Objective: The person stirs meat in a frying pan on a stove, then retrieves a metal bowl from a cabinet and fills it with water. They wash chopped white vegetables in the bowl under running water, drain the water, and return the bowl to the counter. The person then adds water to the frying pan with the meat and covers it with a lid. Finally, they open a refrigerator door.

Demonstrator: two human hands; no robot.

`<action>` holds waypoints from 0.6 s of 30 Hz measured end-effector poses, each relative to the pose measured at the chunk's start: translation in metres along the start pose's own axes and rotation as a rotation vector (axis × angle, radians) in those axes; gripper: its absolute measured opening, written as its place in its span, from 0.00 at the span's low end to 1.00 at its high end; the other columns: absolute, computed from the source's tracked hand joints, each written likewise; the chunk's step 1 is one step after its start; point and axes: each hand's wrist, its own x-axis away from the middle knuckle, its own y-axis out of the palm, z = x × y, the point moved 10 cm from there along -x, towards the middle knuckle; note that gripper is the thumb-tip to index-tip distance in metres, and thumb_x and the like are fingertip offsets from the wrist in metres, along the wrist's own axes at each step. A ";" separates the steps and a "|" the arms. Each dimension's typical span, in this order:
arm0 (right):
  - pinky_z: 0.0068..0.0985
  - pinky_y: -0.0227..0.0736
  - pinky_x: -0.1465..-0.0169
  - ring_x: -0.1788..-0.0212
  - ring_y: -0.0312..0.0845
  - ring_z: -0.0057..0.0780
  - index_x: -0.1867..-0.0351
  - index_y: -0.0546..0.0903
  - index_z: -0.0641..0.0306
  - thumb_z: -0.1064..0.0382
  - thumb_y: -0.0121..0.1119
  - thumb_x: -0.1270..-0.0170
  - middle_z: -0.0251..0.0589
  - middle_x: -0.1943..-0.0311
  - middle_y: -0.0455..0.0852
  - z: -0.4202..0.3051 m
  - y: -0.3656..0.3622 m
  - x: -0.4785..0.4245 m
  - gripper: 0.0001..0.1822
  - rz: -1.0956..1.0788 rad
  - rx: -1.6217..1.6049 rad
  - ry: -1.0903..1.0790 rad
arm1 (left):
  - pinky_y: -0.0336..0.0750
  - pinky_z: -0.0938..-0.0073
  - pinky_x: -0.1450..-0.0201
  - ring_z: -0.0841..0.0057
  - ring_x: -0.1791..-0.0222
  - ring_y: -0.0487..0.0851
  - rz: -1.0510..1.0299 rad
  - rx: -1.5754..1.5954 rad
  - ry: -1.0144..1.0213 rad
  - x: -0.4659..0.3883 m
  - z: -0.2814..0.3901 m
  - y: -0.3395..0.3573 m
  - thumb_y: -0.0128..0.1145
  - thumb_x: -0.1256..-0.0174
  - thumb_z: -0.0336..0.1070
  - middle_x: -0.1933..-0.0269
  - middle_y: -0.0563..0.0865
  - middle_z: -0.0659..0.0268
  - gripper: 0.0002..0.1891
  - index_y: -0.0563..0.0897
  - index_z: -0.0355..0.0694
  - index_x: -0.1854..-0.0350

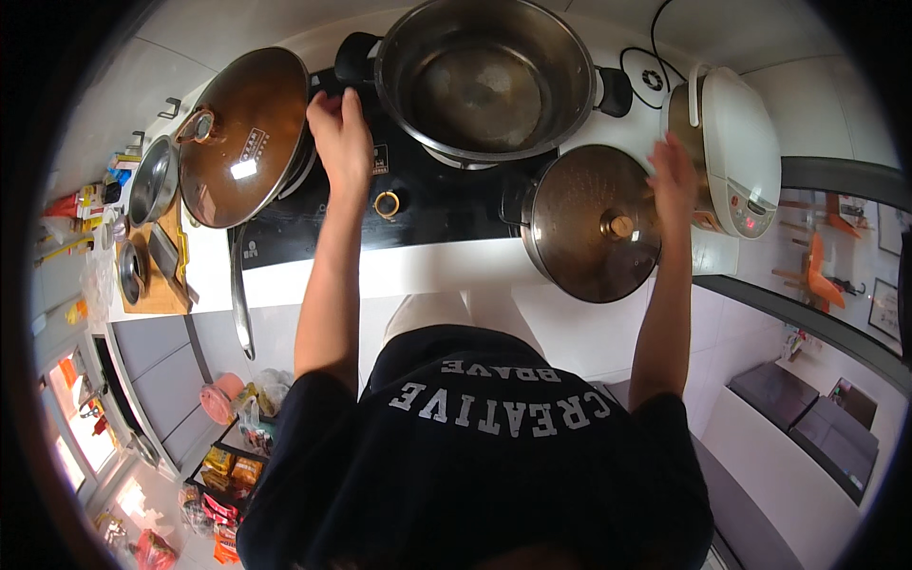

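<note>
A large steel pot (491,85) with black side handles sits uncovered at the back of a black gas hob (442,214); no food shows in it. My left hand (340,135) is raised at the left of this pot, near its left handle, fingers apart and holding nothing. Beside it stands a wok or pan under a brown glass lid (235,164), its long metal handle (241,299) pointing toward me. My right hand (671,171), slightly blurred, is empty between a glass-lidded pot (598,221) at the front right and a white rice cooker (741,149).
A small brass-coloured burner ring (386,204) shows on the hob's middle. On the left counter are a steel bowl (153,182), a wooden cutting board (167,296) and a cleaver (164,249). A black cord (659,57) lies behind the rice cooker. Packaged food fills a rack at lower left.
</note>
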 end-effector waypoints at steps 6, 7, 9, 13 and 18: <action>0.18 0.64 0.74 0.75 0.73 0.22 0.66 0.73 0.68 0.54 0.55 0.40 0.41 0.70 0.79 0.011 0.091 -0.072 0.16 -0.222 -0.280 0.259 | 0.69 0.78 0.68 0.79 0.72 0.73 -0.261 0.344 -0.471 -0.079 -0.063 0.054 0.52 0.39 0.44 0.71 0.76 0.66 0.20 0.73 0.28 0.56; 0.18 0.63 0.75 0.78 0.72 0.22 0.69 0.73 0.67 0.54 0.55 0.40 0.40 0.74 0.79 0.009 0.095 -0.073 0.15 -0.226 -0.351 0.236 | 0.69 0.77 0.69 0.79 0.74 0.73 -0.266 0.291 -0.452 -0.080 -0.065 0.053 0.52 0.39 0.43 0.73 0.76 0.66 0.20 0.72 0.27 0.57; 0.17 0.62 0.76 0.79 0.70 0.20 0.70 0.73 0.67 0.55 0.56 0.40 0.37 0.78 0.78 -0.003 0.085 -0.063 0.15 -0.183 -0.411 0.143 | 0.69 0.76 0.71 0.80 0.75 0.73 -0.200 0.313 -0.421 -0.081 -0.064 0.043 0.53 0.38 0.41 0.75 0.76 0.67 0.19 0.72 0.26 0.57; 0.16 0.61 0.71 0.76 0.68 0.17 0.67 0.74 0.66 0.56 0.55 0.40 0.34 0.76 0.78 -0.047 0.042 -0.025 0.13 -0.113 -0.415 -0.057 | 0.68 0.82 0.74 0.81 0.75 0.75 -0.150 0.570 -0.336 -0.038 0.002 0.012 0.50 0.37 0.38 0.73 0.78 0.66 0.12 0.72 0.32 0.63; 0.15 0.60 0.69 0.73 0.67 0.16 0.63 0.73 0.64 0.58 0.54 0.40 0.34 0.71 0.78 -0.103 0.001 0.027 0.12 -0.049 -0.519 -0.228 | 0.71 0.82 0.68 0.82 0.71 0.76 -0.089 0.614 -0.215 -0.014 0.035 -0.039 0.49 0.35 0.38 0.69 0.79 0.66 0.12 0.74 0.33 0.59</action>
